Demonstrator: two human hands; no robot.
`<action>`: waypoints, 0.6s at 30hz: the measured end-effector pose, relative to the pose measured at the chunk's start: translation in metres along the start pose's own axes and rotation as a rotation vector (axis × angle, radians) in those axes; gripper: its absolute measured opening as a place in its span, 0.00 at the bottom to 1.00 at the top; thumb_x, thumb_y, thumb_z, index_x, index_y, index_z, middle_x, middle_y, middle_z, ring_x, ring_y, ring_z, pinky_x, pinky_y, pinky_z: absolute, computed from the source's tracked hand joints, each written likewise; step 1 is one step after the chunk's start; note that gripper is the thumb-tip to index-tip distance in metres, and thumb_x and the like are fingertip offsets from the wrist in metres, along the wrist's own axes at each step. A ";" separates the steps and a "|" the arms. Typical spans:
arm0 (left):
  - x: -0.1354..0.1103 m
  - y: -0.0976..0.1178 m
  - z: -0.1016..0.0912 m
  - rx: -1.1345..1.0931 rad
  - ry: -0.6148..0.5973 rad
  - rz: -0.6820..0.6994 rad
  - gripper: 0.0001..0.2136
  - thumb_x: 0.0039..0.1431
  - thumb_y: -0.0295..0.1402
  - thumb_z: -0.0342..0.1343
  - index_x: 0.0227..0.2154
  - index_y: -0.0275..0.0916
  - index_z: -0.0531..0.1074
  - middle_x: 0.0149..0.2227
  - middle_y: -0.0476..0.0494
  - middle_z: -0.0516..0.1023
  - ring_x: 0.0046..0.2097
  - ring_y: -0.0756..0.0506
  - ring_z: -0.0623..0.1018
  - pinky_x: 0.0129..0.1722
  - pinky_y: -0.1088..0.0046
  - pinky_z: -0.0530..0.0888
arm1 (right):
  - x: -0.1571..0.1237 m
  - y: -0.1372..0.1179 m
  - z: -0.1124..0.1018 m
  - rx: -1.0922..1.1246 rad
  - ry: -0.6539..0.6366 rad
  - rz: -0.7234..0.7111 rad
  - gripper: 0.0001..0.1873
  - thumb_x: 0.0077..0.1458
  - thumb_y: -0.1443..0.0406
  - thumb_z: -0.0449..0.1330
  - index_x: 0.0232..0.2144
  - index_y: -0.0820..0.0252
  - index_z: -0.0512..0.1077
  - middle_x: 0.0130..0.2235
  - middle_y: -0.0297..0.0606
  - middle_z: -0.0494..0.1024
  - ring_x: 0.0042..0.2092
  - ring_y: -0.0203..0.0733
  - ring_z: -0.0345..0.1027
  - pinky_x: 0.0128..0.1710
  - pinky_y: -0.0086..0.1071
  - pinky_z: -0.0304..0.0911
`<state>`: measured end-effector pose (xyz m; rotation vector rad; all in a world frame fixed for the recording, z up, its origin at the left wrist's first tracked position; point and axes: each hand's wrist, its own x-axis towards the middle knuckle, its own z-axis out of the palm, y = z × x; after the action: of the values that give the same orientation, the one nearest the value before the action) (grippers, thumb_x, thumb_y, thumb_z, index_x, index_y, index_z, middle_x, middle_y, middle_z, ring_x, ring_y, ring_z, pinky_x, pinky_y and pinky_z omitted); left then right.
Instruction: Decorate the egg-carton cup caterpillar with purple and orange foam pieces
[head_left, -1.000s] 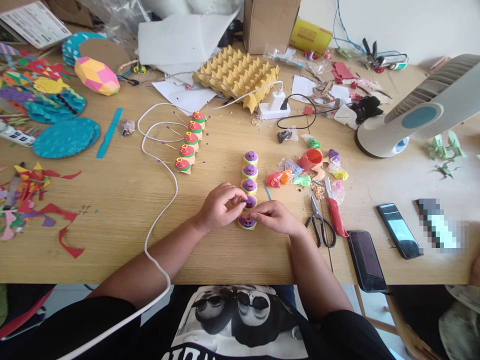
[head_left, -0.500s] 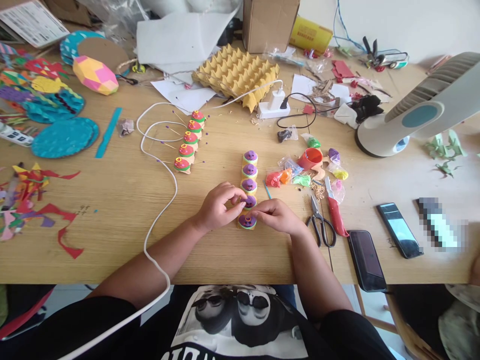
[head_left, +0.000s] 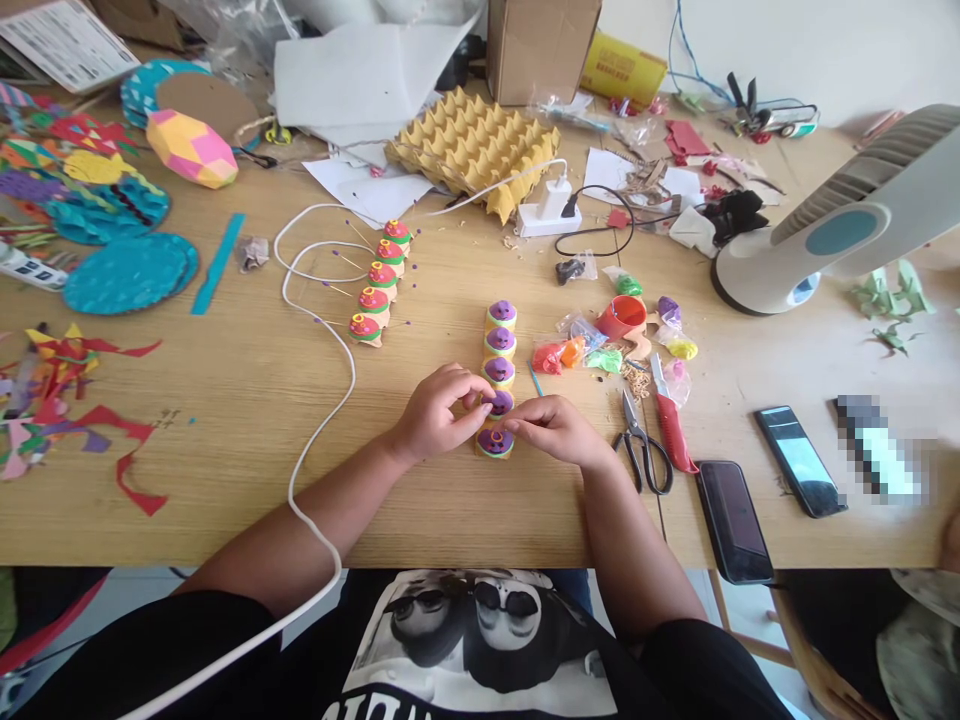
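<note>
On the wood-grained tabletop (head_left: pixel 420 530), in front of the person's torso, stands a straight row of five purple, clay-like domes (head_left: pixel 500 341) with pale rims, seated on a bumpy yellow strip. The domes are rounded and matt, marked with small dark dots; the nearest also bears a thin orange ring (head_left: pixel 497 436).

The left hand (head_left: pixel 444 412) is curled beside the second-nearest dome, thumb and forefinger bent towards each other at its edge. The right hand (head_left: pixel 553 430) reaches in over the nearest dome, its thumb and forefinger drawn together. Whether either hand pinches anything is too small to tell, and the fingers partly cover these two domes.

Farther off to the left, a matching row of red-and-green domes (head_left: pixel 373 299) has yellow rings on top and thin sticks with dark tips at its sides. Behind lies a yellow moulded-pulp egg tray (head_left: pixel 472 145) with peaked cups. To the right, crinkled clear bags of coloured clay (head_left: pixel 550 357) surround a smooth orange cup (head_left: pixel 622 316), near black-handled metal scissors (head_left: pixel 634 440). The ribbed white fan (head_left: pixel 840 190) is cut off by the frame, and a rectangular patch at far right is pixelated.
</note>
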<state>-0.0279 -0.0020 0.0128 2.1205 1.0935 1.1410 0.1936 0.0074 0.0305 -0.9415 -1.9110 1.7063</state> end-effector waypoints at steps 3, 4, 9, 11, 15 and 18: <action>0.000 0.000 0.000 -0.007 -0.016 0.007 0.04 0.59 0.28 0.58 0.37 0.41 0.74 0.26 0.50 0.69 0.33 0.48 0.70 0.37 0.69 0.69 | 0.001 0.001 0.003 0.079 0.045 0.031 0.19 0.58 0.52 0.62 0.30 0.63 0.72 0.24 0.31 0.66 0.26 0.31 0.53 0.25 0.28 0.49; 0.000 0.001 -0.001 -0.010 -0.026 0.011 0.04 0.58 0.28 0.58 0.37 0.41 0.74 0.26 0.50 0.69 0.33 0.48 0.70 0.37 0.69 0.69 | 0.001 0.002 0.003 0.091 0.066 0.034 0.18 0.57 0.52 0.63 0.28 0.62 0.69 0.24 0.30 0.64 0.26 0.31 0.52 0.24 0.27 0.49; 0.001 0.002 -0.002 0.040 -0.122 0.026 0.02 0.56 0.29 0.59 0.31 0.40 0.72 0.25 0.50 0.69 0.32 0.47 0.68 0.35 0.69 0.67 | 0.003 0.005 0.005 0.018 0.068 0.025 0.22 0.56 0.53 0.63 0.22 0.59 0.59 0.23 0.26 0.57 0.25 0.30 0.47 0.24 0.28 0.45; 0.001 0.002 -0.002 0.075 -0.150 0.039 0.04 0.56 0.29 0.59 0.28 0.40 0.70 0.23 0.50 0.67 0.32 0.47 0.67 0.34 0.69 0.65 | 0.003 0.007 0.006 -0.023 0.041 0.027 0.23 0.57 0.53 0.62 0.21 0.58 0.57 0.23 0.25 0.55 0.25 0.29 0.46 0.25 0.28 0.44; 0.002 0.003 -0.002 0.103 -0.158 0.056 0.06 0.56 0.30 0.59 0.26 0.40 0.69 0.23 0.50 0.68 0.31 0.47 0.67 0.33 0.69 0.65 | 0.004 0.010 0.008 -0.066 0.042 0.034 0.24 0.58 0.53 0.61 0.21 0.58 0.55 0.22 0.25 0.53 0.25 0.29 0.45 0.25 0.28 0.44; 0.002 0.003 -0.003 0.110 -0.157 0.054 0.05 0.57 0.30 0.58 0.26 0.40 0.69 0.23 0.50 0.68 0.31 0.47 0.67 0.33 0.69 0.65 | 0.005 0.012 0.009 -0.081 0.056 0.041 0.24 0.58 0.53 0.61 0.21 0.57 0.54 0.22 0.25 0.52 0.25 0.29 0.45 0.25 0.28 0.43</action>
<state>-0.0284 -0.0017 0.0171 2.2940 1.0534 0.9384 0.1865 0.0048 0.0171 -1.0542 -1.9492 1.6183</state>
